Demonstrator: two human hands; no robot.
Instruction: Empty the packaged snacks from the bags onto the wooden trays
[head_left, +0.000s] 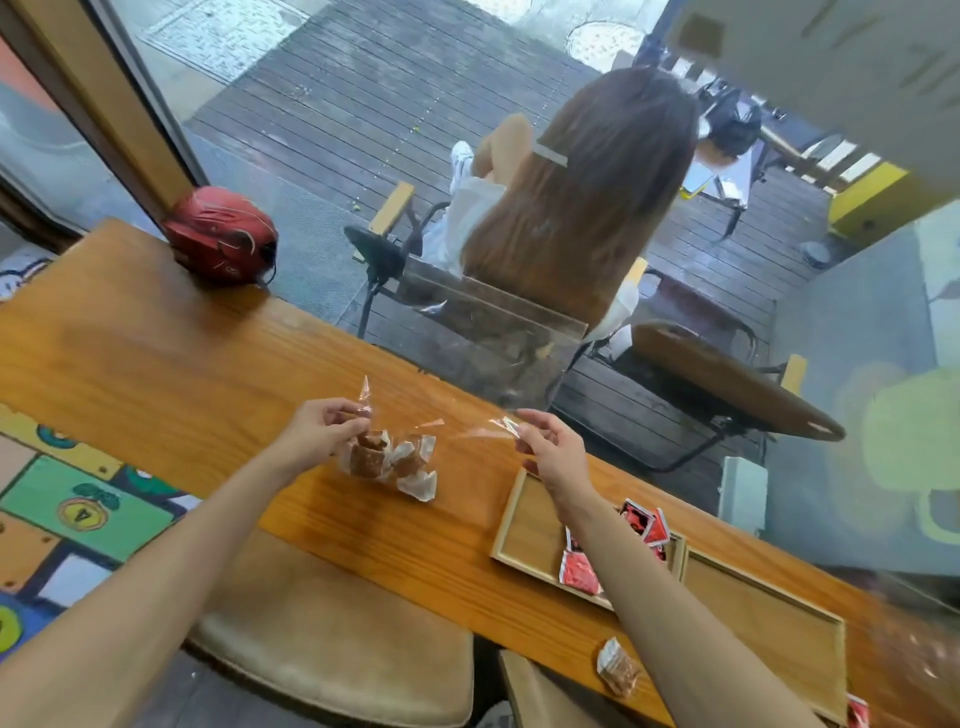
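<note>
A clear plastic bag (395, 460) of brown wrapped snacks hangs just above the wooden counter (156, 364). My left hand (324, 431) pinches its top left edge. My right hand (548, 452) pinches the stretched top right edge of the same bag. Under my right forearm lies a wooden tray (524, 525) holding several red snack packets (579, 571). A second wooden tray (769, 634) sits to its right, bare inside. One loose brown wrapped snack (618, 667) lies on the counter near the front edge.
A red helmet (221, 234) rests at the counter's far left by the window. Padded stools (332, 654) stand below the counter. Behind the glass a person sits on a chair (493, 317) outside. Another red packet (858, 712) lies at the far right front.
</note>
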